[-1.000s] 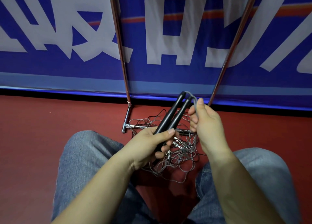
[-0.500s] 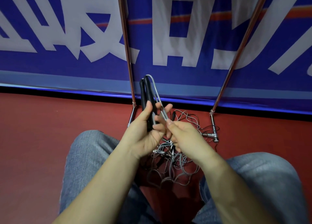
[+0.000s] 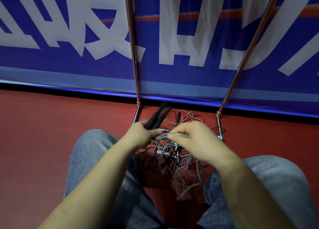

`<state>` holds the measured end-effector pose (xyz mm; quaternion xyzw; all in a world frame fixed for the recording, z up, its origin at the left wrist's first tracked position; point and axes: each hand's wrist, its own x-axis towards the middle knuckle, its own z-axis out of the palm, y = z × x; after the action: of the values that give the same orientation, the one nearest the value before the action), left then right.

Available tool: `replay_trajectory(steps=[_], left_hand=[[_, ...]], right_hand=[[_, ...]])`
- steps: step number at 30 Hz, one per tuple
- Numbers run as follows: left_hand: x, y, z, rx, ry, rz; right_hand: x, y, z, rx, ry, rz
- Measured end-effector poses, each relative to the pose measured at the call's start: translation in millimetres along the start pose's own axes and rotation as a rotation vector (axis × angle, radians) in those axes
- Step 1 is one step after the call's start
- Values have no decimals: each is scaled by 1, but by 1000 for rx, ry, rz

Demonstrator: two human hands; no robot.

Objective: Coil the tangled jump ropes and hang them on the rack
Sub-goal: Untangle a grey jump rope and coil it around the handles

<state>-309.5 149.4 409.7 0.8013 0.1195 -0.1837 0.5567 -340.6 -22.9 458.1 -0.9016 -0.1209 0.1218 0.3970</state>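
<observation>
My left hand [image 3: 140, 136] grips two black jump rope handles [image 3: 158, 115] held together, tilted up and to the right and blurred by motion. My right hand [image 3: 195, 140] pinches a bunch of grey rope strands [image 3: 170, 135] that run across to my left hand. Below both hands a tangled pile of grey jump ropes [image 3: 174, 157] lies on the red floor between my knees. Loose strands trail down toward my right leg. The metal rack [image 3: 133, 44] stands just behind the pile, with its two poles rising out of view.
A blue banner [image 3: 198, 77] with large white characters covers the wall behind the rack. The rack's right pole [image 3: 248, 49] leans to the right, and its feet [image 3: 219, 127] rest on the red floor [image 3: 39, 125]. My jeans-clad knees [image 3: 91, 153] flank the pile.
The handles have dropped from upright in front of the banner to a low tilt over the pile. My right hand has pulled rope strands out to the right of my left hand.
</observation>
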Motion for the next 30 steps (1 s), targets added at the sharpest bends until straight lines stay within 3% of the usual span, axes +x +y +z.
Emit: replay_trajectory(steps=[3, 5, 9, 12, 16, 22, 24, 27, 30], left_hand=[[-8, 4, -4, 345, -316, -52], [-15, 10, -9, 412, -494, -72], [-20, 15, -23, 404, -616, -20], [-26, 16, -29, 286, -751, 9], [-31, 11, -25, -128, -936, 63], [-24, 8, -8, -523, -925, 93], [-24, 9, -4, -542, -940, 90], [-25, 9, 3, -547, -966, 61], [-23, 9, 7, -635, -987, -55]], right_hand=[[15, -4, -8, -23, -3, -56], [27, -7, -12, -73, -86, -82], [50, -4, -20, -66, -288, -74], [50, 1, -25, 134, -483, -3], [42, 9, -22, 695, -589, 157], [27, 14, -5, 1356, -365, 64], [13, 5, 0, 1315, -157, -20], [5, -1, 5, 1045, 167, 21], [4, -7, 3, 929, 240, 58]])
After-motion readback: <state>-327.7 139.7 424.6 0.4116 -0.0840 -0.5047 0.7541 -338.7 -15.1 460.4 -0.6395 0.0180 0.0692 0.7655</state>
